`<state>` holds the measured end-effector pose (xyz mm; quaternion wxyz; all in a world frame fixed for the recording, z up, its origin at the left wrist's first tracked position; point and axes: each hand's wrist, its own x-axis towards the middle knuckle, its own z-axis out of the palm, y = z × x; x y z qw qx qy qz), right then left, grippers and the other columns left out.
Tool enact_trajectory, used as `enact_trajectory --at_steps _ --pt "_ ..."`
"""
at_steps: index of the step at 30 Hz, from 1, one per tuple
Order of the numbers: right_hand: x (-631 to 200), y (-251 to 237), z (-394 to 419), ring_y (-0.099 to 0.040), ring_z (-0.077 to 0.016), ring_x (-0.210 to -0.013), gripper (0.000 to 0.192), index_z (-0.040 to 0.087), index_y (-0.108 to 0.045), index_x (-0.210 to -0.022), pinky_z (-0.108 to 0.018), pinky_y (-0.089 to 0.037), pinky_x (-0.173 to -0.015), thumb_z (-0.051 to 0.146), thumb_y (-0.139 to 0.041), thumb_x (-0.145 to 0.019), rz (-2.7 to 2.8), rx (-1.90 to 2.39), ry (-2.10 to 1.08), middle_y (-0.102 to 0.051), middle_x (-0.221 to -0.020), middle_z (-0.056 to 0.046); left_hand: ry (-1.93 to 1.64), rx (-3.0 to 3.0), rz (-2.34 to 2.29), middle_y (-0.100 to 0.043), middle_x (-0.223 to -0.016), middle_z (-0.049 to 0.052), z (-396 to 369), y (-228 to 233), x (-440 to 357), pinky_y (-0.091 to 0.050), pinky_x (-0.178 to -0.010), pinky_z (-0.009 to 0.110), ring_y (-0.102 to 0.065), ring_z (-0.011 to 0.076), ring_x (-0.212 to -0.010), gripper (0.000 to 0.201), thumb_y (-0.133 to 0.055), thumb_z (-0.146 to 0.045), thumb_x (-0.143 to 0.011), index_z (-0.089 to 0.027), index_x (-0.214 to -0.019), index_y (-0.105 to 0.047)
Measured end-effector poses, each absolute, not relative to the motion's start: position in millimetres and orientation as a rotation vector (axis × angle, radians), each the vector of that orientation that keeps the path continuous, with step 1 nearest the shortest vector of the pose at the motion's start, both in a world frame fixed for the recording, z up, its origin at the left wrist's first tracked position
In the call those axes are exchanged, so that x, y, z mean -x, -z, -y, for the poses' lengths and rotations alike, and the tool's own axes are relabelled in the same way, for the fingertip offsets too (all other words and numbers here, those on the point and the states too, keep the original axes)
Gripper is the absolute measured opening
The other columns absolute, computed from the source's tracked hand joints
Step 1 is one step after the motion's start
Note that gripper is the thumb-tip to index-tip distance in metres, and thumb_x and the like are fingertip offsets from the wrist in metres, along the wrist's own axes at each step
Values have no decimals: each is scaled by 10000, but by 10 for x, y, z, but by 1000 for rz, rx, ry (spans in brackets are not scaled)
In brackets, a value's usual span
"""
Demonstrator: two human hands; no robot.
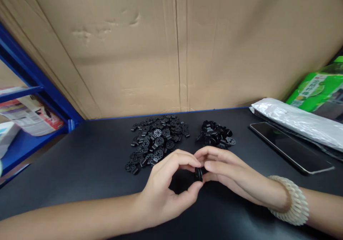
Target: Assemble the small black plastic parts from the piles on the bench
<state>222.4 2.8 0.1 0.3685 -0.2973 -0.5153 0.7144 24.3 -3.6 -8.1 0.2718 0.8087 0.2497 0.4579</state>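
Observation:
A small round black plastic part [198, 174] is held on edge between my two hands, low over the table. My left hand [171, 186] pinches it between thumb and fingertips from the left. From the right, the fingers of my right hand [230, 172] close on the same part, with a coiled pale bracelet at that wrist. Behind my left hand spreads a large pile of black discs with holes and short tabs [158, 140]. A smaller heap of black parts [214, 134] lies beyond my right hand.
The black tabletop [80, 168] ends at a cardboard wall [134, 54]. At the right lie a dark phone [289, 145], a silvery plastic package [302, 120] and a green package [313, 90]. A blue metal shelf [53, 93] with papers stands at the left.

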Motion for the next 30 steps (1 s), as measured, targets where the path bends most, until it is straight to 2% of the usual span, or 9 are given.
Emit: enact_trajectory --at_steps 2,4,8,12,15,20,30 --pt "-2219 -19 -7 -561 -175 -992 180 186 -606 -1033 -354 -481 -881 264 -619 -871 1289 708 -1955 -579 -1032 -48 -1231 -2167 -667 -610 -973 45 36 72 -256 -552 -747 265 -634 155 -858 364 -637 -14 -759 -193 -1063 -544" --pt "-2209 -29 1 -576 -176 -964 215 175 -613 -1038 -384 -476 -906 238 -656 -836 1319 704 -1981 -577 -1034 -50 -1235 -2169 -658 -607 -945 50 41 63 -267 -553 -694 265 -633 151 -800 337 -632 -20 -763 -181 -1047 -550" --pt "-2188 -34 -11 -603 -168 -894 213 146 -634 -993 -356 -493 -864 151 -663 -782 1378 726 -1952 -608 -940 -44 -1241 -2214 -660 -613 -873 54 47 51 -289 -535 -633 271 -602 137 -693 297 -634 -15 -749 -156 -1005 -584" --pt "-2180 -38 -20 -608 -181 -935 200 142 -634 -961 -337 -509 -840 114 -623 -763 1404 696 -1987 -640 -951 -56 -1233 -2264 -630 -637 -824 54 46 47 -316 -533 -681 297 -614 166 -736 292 -645 -16 -740 -152 -994 -601" --pt "-2170 -42 -17 -620 -167 -897 266 149 -636 -963 -316 -512 -812 61 -577 -719 1418 736 -1987 -649 -939 -39 -1198 -2286 -623 -651 -832 71 49 34 -335 -535 -684 298 -617 172 -738 259 -636 -19 -749 -137 -980 -620" --pt "-2155 -70 -8 -616 -154 -889 331 157 -650 -978 -310 -488 -852 41 -547 -686 1437 777 -1950 -655 -919 -21 -1102 -2229 -616 -686 -932 115 35 0 -348 -540 -626 249 -627 168 -748 185 -669 -51 -780 -122 -950 -685" --pt "-2204 -43 -73 -586 -157 -975 363 173 -593 -972 -341 -479 -904 16 -512 -655 1388 658 -2179 -582 -944 -7 -1104 -2140 -604 -737 -893 105 11 2 -365 -537 -561 237 -645 154 -660 208 -687 -52 -749 -136 -931 -738"
